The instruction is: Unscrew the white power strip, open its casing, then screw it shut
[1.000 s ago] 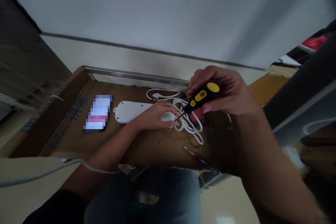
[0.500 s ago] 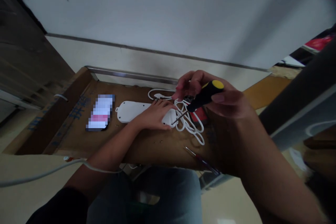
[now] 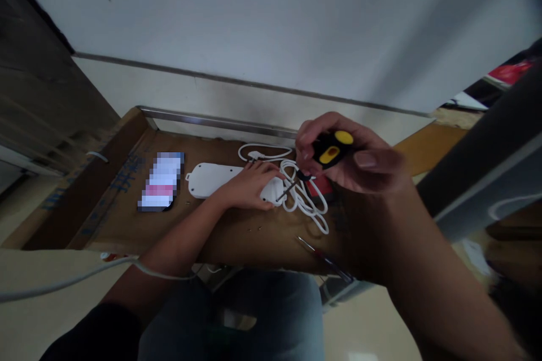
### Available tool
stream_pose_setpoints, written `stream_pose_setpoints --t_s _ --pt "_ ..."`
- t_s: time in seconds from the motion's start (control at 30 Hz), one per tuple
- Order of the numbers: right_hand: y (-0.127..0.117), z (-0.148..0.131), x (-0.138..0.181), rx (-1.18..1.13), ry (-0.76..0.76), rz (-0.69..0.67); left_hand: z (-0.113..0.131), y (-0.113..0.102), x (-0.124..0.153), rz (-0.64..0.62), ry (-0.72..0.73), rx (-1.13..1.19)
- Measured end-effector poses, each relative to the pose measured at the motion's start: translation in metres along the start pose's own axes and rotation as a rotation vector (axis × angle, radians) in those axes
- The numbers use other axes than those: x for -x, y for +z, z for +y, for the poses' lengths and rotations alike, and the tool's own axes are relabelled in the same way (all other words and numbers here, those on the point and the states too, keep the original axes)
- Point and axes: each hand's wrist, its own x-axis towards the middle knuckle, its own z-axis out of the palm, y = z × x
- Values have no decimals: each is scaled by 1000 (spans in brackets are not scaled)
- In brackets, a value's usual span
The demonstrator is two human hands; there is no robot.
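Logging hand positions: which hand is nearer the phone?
Left. The left hand rests on the power strip just right of the phone; the right hand holds a screwdriver farther right.

Nothing could be read with certainty. Blue printed characters (image 3: 127, 172) stood on the flap of the cardboard (image 3: 122, 225), with more blue print (image 3: 59, 198) along its left edge, all too blurred to make out. The screen of the phone (image 3: 162, 188) was pixelated. The yellow patch on the handle of the screwdriver (image 3: 329, 149) and the white back of the power strip (image 3: 209, 179) showed no legible marking.
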Motion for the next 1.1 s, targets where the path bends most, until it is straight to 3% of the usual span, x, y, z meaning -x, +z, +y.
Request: stream_pose_setpoints --t_s 0.2,0.5,0.67,0.83,1.1 --pt "-8 -5 8 206 5 40 1 0 0 7 -5 -13" --pt "-1 -3 6 40 64 43 1 1 -1 5 -10 -16" --pt "2 -23 7 374 176 33 0 3 -1 40 -8 -8" --pt "11 -28 6 744 62 181 3 3 -1 41 -50 -24" --pt "22 -12 5 971 -57 427 8 3 -1 45 -141 -27"
